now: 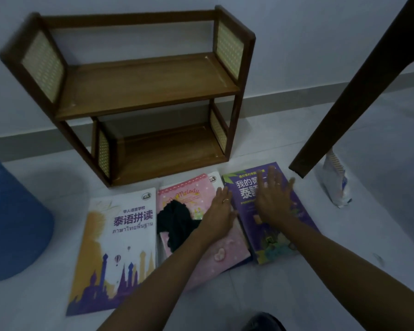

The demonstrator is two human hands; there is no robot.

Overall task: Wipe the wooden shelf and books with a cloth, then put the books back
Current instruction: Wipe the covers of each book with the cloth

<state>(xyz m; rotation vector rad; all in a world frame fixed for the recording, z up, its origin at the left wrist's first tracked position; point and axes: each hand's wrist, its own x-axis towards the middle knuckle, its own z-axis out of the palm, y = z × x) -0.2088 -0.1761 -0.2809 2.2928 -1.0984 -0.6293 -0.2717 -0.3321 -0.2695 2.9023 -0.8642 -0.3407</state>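
The wooden shelf (139,91) stands on the floor (344,271) against the far wall, both tiers bare; its frame is dark stained wood with pale woven-cane side panels. Three books lie flat on the floor just near of it: a white softcover (115,247) at left, a pink padded notebook (215,256) in the middle, a purple softcover (289,230) at right. A black cloth (175,223), crumpled and soft, rests on the pink notebook. The left hand (219,215) lies flat, fingers straight, at the seam between the pink and purple covers. The right hand (271,201) presses flat, fingers spread, on the purple cover. Neither hand holds anything. Judged step: arranging or steadying the books, wiping not in hand. The next move likely calls for taking up the cloth, or lifting the glossy, probably slippery purple book by an edge.
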